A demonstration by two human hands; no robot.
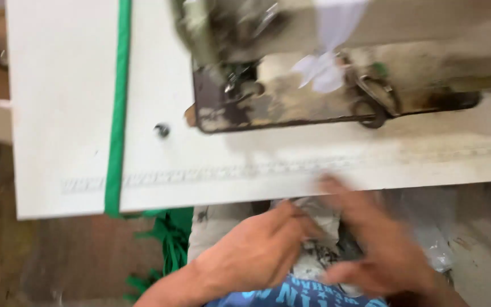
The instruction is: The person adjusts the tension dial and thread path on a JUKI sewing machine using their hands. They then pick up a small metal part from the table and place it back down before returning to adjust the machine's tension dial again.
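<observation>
White smooth tabletop (63,113) | flat green strip (118,102) | hands blurred over crumpled cloth (313,256)

A white tabletop (63,113) carries a worn sewing machine (291,68) at its far right. A green strip (117,108) runs from the far edge across to the near edge and hangs over it, and a small dark knob (162,130) sits between strip and machine.

green strap (118,108), white table (63,113) (grimy), blue shirt (291,294)
</observation>
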